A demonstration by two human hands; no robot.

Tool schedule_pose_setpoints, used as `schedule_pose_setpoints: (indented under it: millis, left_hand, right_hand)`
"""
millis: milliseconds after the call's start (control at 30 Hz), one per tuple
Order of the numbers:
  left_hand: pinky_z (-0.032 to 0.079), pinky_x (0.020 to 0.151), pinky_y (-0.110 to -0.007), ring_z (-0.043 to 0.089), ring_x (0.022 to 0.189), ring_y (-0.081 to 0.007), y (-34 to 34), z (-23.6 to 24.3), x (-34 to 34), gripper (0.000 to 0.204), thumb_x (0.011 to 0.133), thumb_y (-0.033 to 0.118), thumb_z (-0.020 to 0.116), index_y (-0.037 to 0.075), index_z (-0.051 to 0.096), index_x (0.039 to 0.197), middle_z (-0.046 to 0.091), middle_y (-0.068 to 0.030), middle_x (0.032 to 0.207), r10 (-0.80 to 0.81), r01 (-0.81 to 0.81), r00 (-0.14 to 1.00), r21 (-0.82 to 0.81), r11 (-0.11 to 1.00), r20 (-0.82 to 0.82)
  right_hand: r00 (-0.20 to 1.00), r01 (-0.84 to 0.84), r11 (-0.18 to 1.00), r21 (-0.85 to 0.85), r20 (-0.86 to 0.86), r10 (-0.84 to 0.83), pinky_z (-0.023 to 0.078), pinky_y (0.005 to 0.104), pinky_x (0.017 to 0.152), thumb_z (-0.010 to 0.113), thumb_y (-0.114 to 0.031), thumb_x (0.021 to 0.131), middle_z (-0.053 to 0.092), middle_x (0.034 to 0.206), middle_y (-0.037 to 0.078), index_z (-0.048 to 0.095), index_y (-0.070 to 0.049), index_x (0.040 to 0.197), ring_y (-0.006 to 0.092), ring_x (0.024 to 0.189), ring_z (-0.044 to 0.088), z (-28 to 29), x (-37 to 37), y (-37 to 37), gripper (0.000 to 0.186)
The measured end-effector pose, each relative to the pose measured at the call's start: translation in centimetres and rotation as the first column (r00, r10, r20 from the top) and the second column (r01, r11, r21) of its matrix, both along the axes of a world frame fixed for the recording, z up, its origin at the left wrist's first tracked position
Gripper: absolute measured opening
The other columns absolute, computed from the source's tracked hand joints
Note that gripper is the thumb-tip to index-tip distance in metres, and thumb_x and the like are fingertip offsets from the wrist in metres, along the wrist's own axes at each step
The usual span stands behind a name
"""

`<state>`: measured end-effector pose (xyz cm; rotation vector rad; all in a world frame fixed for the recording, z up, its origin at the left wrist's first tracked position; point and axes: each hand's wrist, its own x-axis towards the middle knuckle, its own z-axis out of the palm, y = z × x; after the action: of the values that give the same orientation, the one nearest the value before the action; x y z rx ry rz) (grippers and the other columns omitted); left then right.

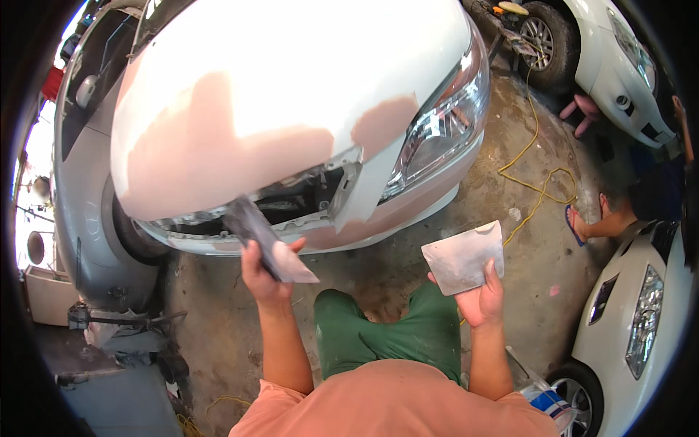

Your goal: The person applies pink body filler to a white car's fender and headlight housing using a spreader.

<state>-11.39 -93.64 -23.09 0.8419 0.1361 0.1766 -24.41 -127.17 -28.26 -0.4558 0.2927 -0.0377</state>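
Note:
In front of me is a white car's hood [291, 65], with dull pinkish patches [226, 156] of filler or primer along its front edge. My left hand [266, 275] is closed around a long, dark sanding block [255, 231] with a dusty, pale near end. The block's far end overlaps the open grille gap [291, 200] in the picture; whether it touches the car I cannot tell. Off to the right, apart from the bumper, my right hand [482, 300] grips a dusty grey sheet of sandpaper [464, 255], thumb on top and fingers beneath.
A clear headlight [444, 131] sits at the car's right corner. Yellow cord [539, 186] snakes over the stained floor [393, 262]. A silver car [102, 189] stands close on the left; white cars [633, 313] stand on the right. Another person's leg [611, 223] shows at far right.

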Motion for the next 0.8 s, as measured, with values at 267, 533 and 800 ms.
schedule_pose_setpoints:
  millis: [267, 533, 800]
  left_hand:
    - [0.043, 0.107, -0.046, 0.06, 0.102, -0.0268, -0.9, -18.1, 6.6, 0.031, 0.098, 0.027, 0.056, -0.002, 0.063, 0.107, 0.067, -0.0123, 0.086, -0.21, 0.205, 0.933, 0.049, 0.978, 0.292]
    - [0.048, 0.089, -0.039, 0.061, 0.095, -0.0276, -0.7, -22.2, 5.7, 0.037, 0.099, 0.033, 0.056, -0.002, 0.065, 0.095, 0.066, -0.0157, 0.096, -0.208, 0.23, 0.949, -0.074, 0.97, 0.236]
    - [0.049, 0.078, -0.035, 0.061, 0.087, -0.0255, -1.0, -26.9, -3.2, 0.046, 0.093, 0.034, 0.064, -0.002, 0.053, 0.118, 0.065, -0.0199, 0.097, -0.382, 0.377, 0.913, 0.058, 0.924, 0.145]
  right_hand:
    - [0.98, -0.053, 0.979, 0.196, 0.196, 0.014, 0.029, 0.0859, 0.099, 0.045, -0.078, 0.09, 0.035, 0.159, 0.018, 0.028, -0.02, 0.158, 0.0521, 0.143, 0.032, -12.2, 2.0, 1.3, 0.091]
    - [0.926, 0.296, 0.339, -0.893, 0.355, 0.129, 0.028, 0.0503, 0.118, 0.072, -0.031, 0.07, 0.037, 0.152, 0.014, 0.048, -0.012, 0.141, 0.0338, 0.145, 0.032, -17.6, 6.2, 3.8, 0.077]
    - [0.834, 0.541, -0.634, -0.552, 0.446, 0.323, 0.023, 0.0679, 0.111, 0.073, -0.031, 0.069, 0.051, 0.138, 0.006, 0.067, -0.022, 0.127, 0.0329, 0.132, 0.042, -19.4, 12.9, 5.1, 0.059]
